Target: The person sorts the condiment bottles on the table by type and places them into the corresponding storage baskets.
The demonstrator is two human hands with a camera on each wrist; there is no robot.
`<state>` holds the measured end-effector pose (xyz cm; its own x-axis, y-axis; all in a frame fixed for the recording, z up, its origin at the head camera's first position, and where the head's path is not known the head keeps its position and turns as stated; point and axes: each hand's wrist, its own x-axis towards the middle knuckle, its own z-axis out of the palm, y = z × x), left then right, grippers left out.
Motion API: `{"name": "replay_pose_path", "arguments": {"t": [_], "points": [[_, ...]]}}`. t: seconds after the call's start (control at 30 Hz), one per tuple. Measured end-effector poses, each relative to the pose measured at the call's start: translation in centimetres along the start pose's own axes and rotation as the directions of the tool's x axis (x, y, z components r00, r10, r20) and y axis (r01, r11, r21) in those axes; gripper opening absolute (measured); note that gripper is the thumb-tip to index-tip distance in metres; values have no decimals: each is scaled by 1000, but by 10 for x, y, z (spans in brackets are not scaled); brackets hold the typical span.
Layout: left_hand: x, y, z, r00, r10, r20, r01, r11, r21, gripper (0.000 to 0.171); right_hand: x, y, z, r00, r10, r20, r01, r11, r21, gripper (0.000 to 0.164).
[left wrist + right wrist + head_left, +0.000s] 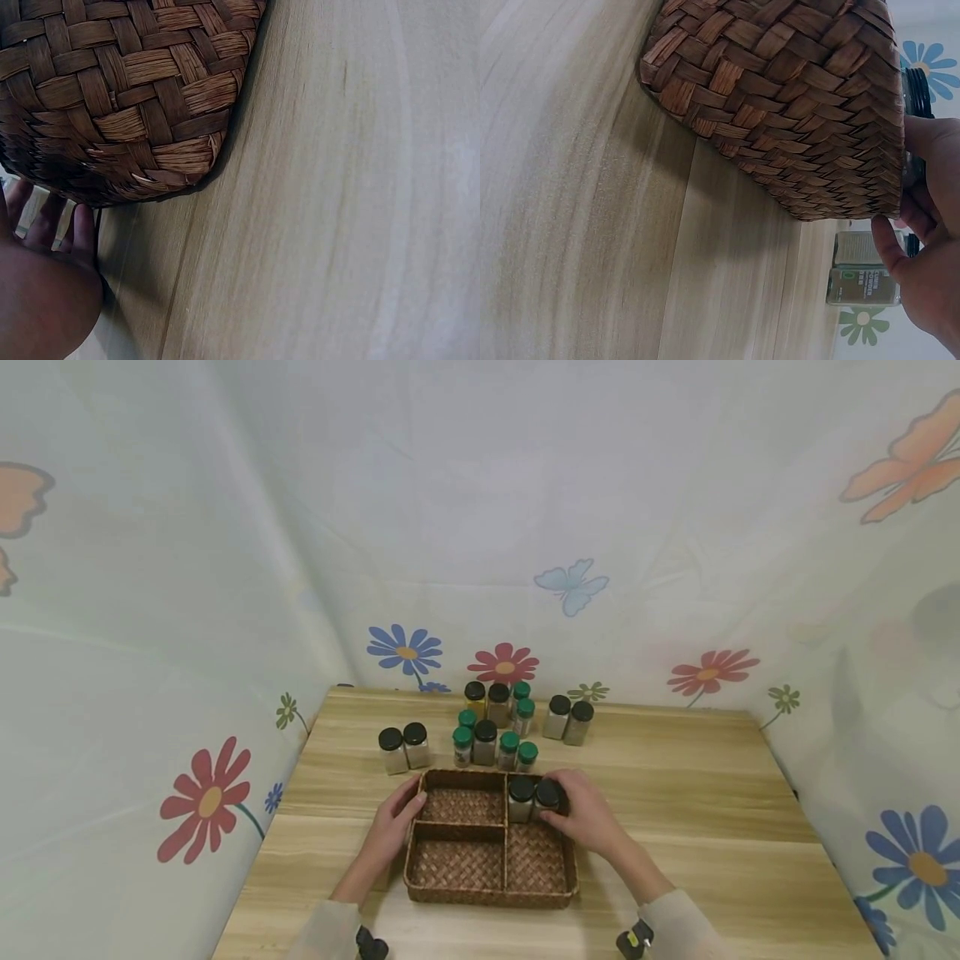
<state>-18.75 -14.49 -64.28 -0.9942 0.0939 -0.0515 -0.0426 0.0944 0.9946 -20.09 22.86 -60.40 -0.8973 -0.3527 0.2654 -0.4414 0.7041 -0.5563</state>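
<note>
A brown woven basket [491, 897] with three compartments sits on the wooden table. My left hand [396, 820] holds its left side, thumb over the rim; the left wrist view shows fingers [84, 229] against the outer wall. Two black-lidded jars stand side by side in the far right compartment. My right hand [588, 814] grips the right one of these, a jar [547, 797], thumb on its near side and fingers behind it. Beside it is the other jar [521, 799]. In the right wrist view the right hand [934, 247] is at the basket's corner, partly hiding the jar.
Behind the basket stand several green-lidded jars [508, 749] and black-lidded jars [485, 743]. Two more jars [403, 749] are at the back left, and a pair [567, 721] at the back right. A flowered cloth [480, 527] hangs behind the table [675, 777].
</note>
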Motion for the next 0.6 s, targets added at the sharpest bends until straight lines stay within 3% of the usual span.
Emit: {"name": "replay_pose_path", "arguments": {"t": [0.1,0.37,0.6], "points": [[-3,8,0,1000,3,6,-3,1000,21,58,0,0,1,1000,6,-5,-6,1000,3,59],[9,-25,1,999,8,-34,-9,1000,-6,57,-1,-1,3,999,7,-46,-5,999,47,59],[10,-29,2,998,24,-49,-24,1000,8,56,-3,1,6,997,-14,-78,14,1000,-3,60]]}}
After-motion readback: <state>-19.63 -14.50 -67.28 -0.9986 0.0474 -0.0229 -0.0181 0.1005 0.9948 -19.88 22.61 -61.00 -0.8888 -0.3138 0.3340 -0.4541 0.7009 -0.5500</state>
